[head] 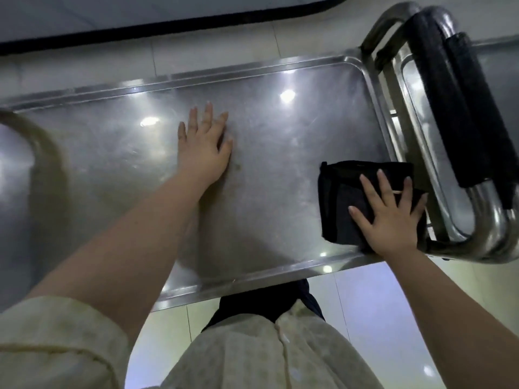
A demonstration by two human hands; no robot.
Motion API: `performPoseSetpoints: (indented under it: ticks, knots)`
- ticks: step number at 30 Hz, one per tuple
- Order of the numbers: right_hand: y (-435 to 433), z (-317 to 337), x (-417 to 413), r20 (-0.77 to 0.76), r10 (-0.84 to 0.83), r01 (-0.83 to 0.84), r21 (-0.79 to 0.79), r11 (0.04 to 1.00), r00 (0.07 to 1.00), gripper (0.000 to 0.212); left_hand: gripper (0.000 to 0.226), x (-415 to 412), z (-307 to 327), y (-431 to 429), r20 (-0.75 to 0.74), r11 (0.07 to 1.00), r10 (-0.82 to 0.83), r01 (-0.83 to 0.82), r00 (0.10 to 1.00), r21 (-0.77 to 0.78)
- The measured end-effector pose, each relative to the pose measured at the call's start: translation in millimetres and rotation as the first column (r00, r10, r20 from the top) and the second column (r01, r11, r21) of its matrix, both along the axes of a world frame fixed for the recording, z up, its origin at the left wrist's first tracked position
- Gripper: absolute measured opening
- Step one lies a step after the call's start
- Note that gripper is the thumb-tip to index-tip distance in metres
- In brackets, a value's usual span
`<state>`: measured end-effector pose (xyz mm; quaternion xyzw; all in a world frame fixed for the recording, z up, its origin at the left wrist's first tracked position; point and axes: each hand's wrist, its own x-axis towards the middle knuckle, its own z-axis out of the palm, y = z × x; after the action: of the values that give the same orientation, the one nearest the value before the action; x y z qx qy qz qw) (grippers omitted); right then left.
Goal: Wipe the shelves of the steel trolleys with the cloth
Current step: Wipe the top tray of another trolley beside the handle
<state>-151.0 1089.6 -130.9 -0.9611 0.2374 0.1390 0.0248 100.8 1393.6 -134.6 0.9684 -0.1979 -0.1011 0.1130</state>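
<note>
While right hand presses folded black cloth, fingers spread, left hand lies flat on scuffed steel shelf.

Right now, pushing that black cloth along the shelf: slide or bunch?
The black cloth probably slides: the steel shelf looks smooth, glossy. Likely floppy: it lies in folded layers, so edges may bunch beyond the flat right hand.
</note>
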Motion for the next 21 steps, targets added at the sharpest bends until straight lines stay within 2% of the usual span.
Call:
performPoseSetpoints:
  ticks: [3,8,12,15,21]
  knots:
    - [0.0,1.1,2.3,-0.025,0.004,-0.004,0.005,1.0,1.0,0.072,0.054,-6.9,6.7,67.4,0.028,0.996,0.068,-0.066,0.997,-0.056]
    - [1.6,1.5,3.8,-0.051,0.002,-0.002,0.018,1.0,0.999,0.075,0.056,-23.9,-2.4,149.3,-0.056,0.977,0.133,-0.122,0.989,0.174]
    - [15.5,2.5,1.2,-0.057,0.017,-0.015,0.03,0.999,0.998,0.08,0.056,-31.6,-9.4,150.6,-0.029,0.97,0.136,-0.128,0.99,0.206]
    - [60.6,4.8,-1.2,-0.009,0.137,-0.136,0.086,0.987,0.991,0.078,0.056,-32.7,-10.9,149.6,-0.001,0.967,0.152,-0.148,0.988,0.209]
    - [192.0,-1.1,16.7,0.031,0.367,-0.368,0.097,0.925,0.93,0.071,0.056,-33.5,-14.2,150.9,0.026,0.968,0.162,-0.164,0.986,0.189]
